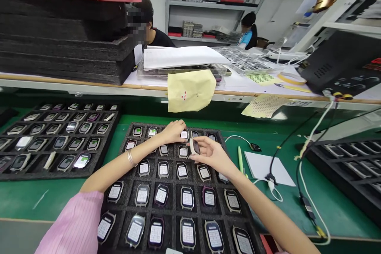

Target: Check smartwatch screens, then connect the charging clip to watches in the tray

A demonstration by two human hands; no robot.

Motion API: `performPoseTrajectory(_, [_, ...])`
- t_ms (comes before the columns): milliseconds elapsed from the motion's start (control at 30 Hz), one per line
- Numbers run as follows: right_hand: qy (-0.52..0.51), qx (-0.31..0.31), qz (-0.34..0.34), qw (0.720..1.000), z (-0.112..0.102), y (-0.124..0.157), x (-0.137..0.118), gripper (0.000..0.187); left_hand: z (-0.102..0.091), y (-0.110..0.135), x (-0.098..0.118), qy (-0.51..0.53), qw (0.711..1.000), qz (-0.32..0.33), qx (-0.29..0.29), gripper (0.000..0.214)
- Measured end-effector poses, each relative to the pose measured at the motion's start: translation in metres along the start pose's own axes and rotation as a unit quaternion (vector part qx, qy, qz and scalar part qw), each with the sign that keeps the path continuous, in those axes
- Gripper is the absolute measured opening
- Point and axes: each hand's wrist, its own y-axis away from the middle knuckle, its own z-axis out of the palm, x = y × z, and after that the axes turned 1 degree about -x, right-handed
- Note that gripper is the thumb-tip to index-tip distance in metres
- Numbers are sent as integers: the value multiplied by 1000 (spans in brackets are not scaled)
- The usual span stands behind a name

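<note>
1. The person's right hand (212, 151) is pinching one watch (195, 146) between thumb and fingers; this watch is tilted, above the upper rows of the middle black foam tray (173, 210).
2. The left hand (173, 132) is over the top row of this tray, near a lit watch (184, 134); one cannot tell whether its fingers grip something.
3. Many watches with lit screens lie in the tray's compartments.
4. To the right of the tray, a green pen (240, 160) lies beside a white sheet (269, 167).
</note>
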Motion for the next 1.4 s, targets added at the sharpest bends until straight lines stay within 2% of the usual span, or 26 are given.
performPoseTrajectory(133, [-93,50,-1,994,11,7,-14,52,-9,24,16,157,986,10,53,35])
performPoseTrajectory(233, [-133,47,7,990,19,10,-23,51,-23,50,32,285,954,12,98,36])
performPoseTrajectory(300, [-156,38,10,987,22,9,-25,53,-33,67,43,454,885,-8,108,38])
performPoseTrajectory(367, [-168,29,4,985,24,7,-26,55,-39,83,52,570,815,-52,94,38])
performPoseTrajectory(500, [-136,57,-47,988,24,3,-25,37,-41,103,67,693,708,-117,74,40])
performPoseTrajectory(567, [-103,77,-70,989,24,2,-26,28,-39,108,73,718,678,-132,81,43])
performPoseTrajectory(600, [-86,88,-77,989,24,1,-26,25,-38,110,75,718,677,-138,83,45])
performPoseTrajectory(667, [-60,112,-81,989,26,0,-27,23,-38,112,80,703,692,-140,81,52])
performPoseTrajectory(800, [-50,140,-87,985,31,-2,-29,23,-37,114,85,685,717,-113,59,59])
performPoseTrajectory(867, [-46,139,-94,985,32,0,-30,21,-34,113,85,672,731,-105,58,50])
performPoseTrajectory(1000, [-26,138,-111,984,29,6,-31,23,-26,111,83,623,776,-73,75,22])
performPoseTrajectory(1133, [-21,118,-128,984,28,12,-31,25,-21,110,79,589,804,-32,76,14])
performPoseTrajectory(1233, [-22,114,-132,984,30,16,-32,24,-21,111,79,584,808,-20,77,12])
performPoseTrajectory(1400, [-23,119,-127,984,33,18,-36,24,-27,117,85,610,789,1,69,24])
